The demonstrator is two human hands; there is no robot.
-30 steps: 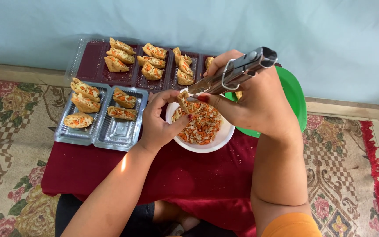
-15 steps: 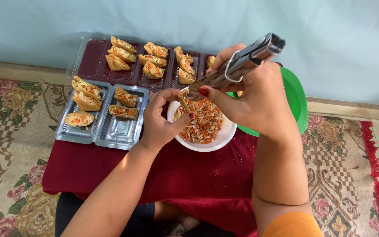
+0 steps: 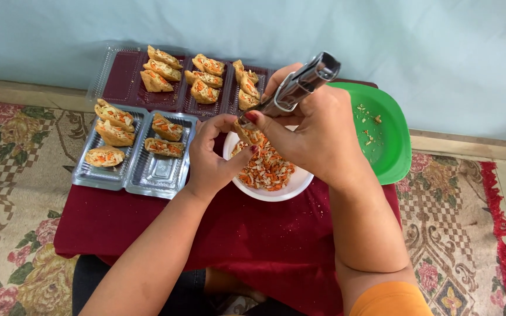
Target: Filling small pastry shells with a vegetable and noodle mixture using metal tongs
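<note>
Left hand (image 3: 215,161) cups a small fried pastry pocket (image 3: 247,136) over the white bowl of shredded filling (image 3: 267,175); right hand (image 3: 317,131) grips steel tongs (image 3: 291,93), long axis toward 2 o'clock, tips seemingly inside the pocket.

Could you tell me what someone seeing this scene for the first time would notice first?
At centre, the right hand grips metal tongs over a white bowl of shredded orange-and-pale filling, while the left hand holds a small pastry pocket at the tongs' tip. Filled pockets line clear trays behind and left; a green plate sits right.
</note>
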